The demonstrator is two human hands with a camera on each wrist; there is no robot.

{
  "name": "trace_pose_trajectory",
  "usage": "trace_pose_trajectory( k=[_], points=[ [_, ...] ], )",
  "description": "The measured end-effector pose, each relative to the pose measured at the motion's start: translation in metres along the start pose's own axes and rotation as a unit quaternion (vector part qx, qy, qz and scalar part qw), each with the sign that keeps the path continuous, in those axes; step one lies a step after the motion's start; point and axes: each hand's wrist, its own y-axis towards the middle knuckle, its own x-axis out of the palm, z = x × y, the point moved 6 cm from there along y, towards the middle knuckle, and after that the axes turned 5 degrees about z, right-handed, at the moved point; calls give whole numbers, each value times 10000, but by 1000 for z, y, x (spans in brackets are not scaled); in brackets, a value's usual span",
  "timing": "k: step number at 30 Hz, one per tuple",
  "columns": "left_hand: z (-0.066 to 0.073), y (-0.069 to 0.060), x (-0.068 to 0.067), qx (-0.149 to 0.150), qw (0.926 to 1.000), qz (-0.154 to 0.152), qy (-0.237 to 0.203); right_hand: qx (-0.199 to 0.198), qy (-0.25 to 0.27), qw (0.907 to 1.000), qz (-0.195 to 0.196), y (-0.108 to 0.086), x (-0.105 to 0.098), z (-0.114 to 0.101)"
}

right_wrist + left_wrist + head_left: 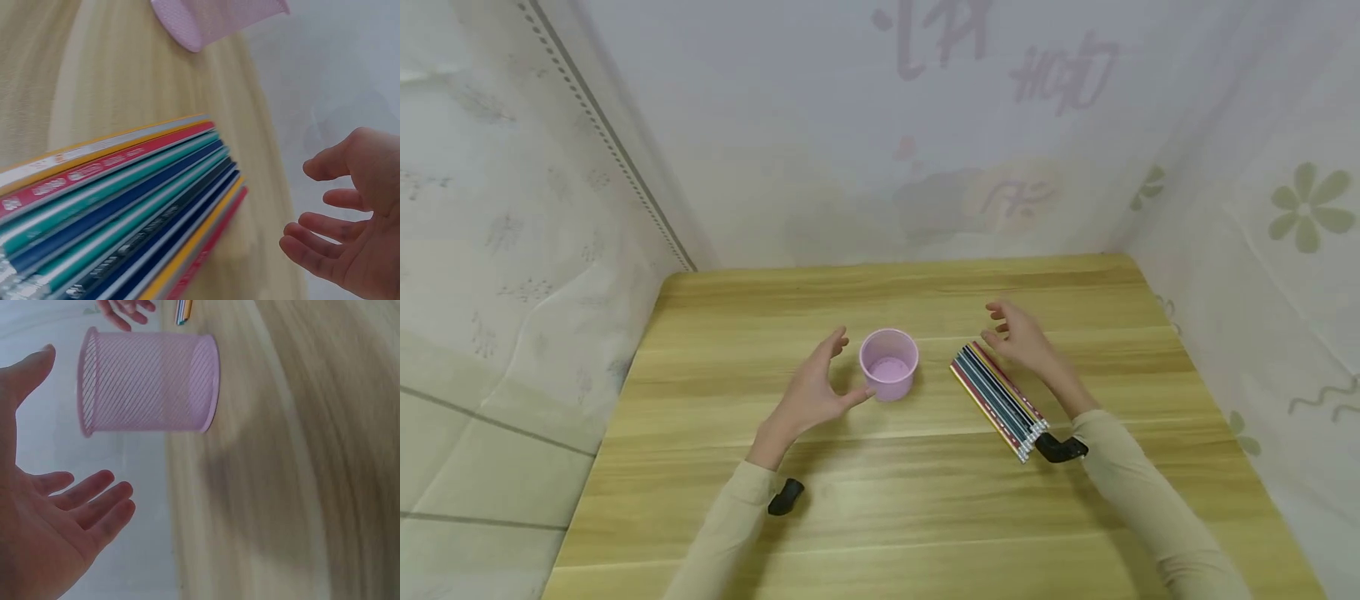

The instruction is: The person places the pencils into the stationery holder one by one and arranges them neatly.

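The empty left hand (811,390) spreads wide just beside an upright pink mesh cup (891,389) on the desk (880,517); next lie pencils (998,402) side by side, their lettering too blurred to read, near the empty, loosely bent right hand (1022,340).

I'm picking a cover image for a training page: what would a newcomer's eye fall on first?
Probably the pink cup, upright near the middle of the table. Next, the row of colourful pencils lying to its right. Then the hands, both holding nothing: the left hand beside the cup, the right hand near the pencils.
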Motion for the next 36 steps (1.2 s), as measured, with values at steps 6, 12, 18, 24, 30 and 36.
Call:
trace_pose_trajectory(
  k=[6,12,18,24,30,36],
  points=[
    [1,5,14,179,9988,196,-407,126,54,9999,7,-5,12,12],
    [2,11,21,134,9971,267,-701,285,-187,9994,-115,-11,24,18],
    [6,15,23,196,9953,289,-899,153,-556,9983,-78,-14,30,21],
    [4,17,30,140,9935,177,-1117,7,-787,9969,-40,-12,30,21],
    [4,17,35,185,9930,183,-1149,-52,-1130,9936,-17,-7,34,21],
    [3,16,38,-102,9927,229,-1179,-399,-1870,9814,-168,-1,37,12]
  ],
)
